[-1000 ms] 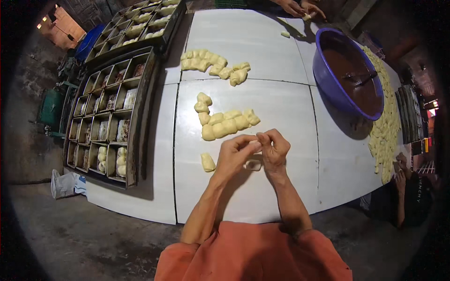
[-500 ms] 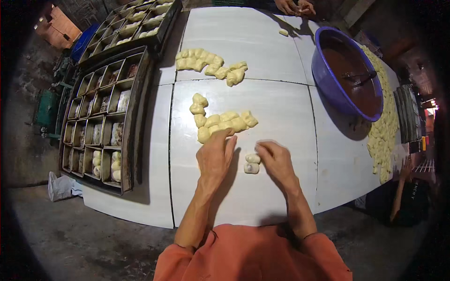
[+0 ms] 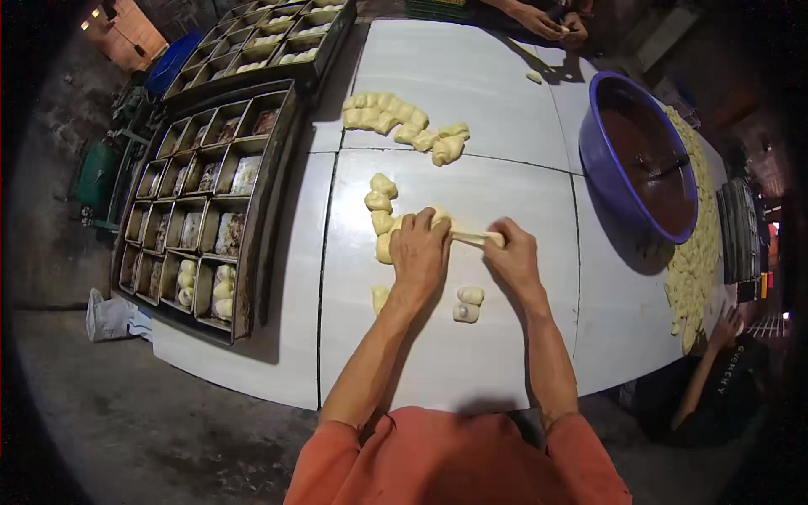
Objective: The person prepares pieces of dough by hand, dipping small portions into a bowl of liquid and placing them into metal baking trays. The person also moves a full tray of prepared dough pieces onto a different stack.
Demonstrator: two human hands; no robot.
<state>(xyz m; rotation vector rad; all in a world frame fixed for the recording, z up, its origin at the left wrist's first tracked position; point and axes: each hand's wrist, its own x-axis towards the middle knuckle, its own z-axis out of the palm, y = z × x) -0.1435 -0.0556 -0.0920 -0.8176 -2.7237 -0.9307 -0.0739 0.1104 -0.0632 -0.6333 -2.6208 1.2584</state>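
My right hand is closed on the end of a stretched strip of pale dough. Curled over the other end, my left hand presses on the dough lumps and hides most of them. Up and left of it, a chain of dough lumps lies on the white table. Below the left hand, one more lump is partly covered by my forearm. Two small rolled dough pieces, one against the other, sit between my forearms; the nearer one shows a dark spot.
A curved row of dough lumps lies farther back. At left stand baking tins, two compartments holding dough. A purple basin of brown filling stands right, beside a sheet of dough pieces. Another person's hands work at the far edge.
My right hand has left the two rolled pieces, moved forward and taken hold of dough, now drawn out into a strip. My left hand has moved onto the lumps. The view has shifted slightly.
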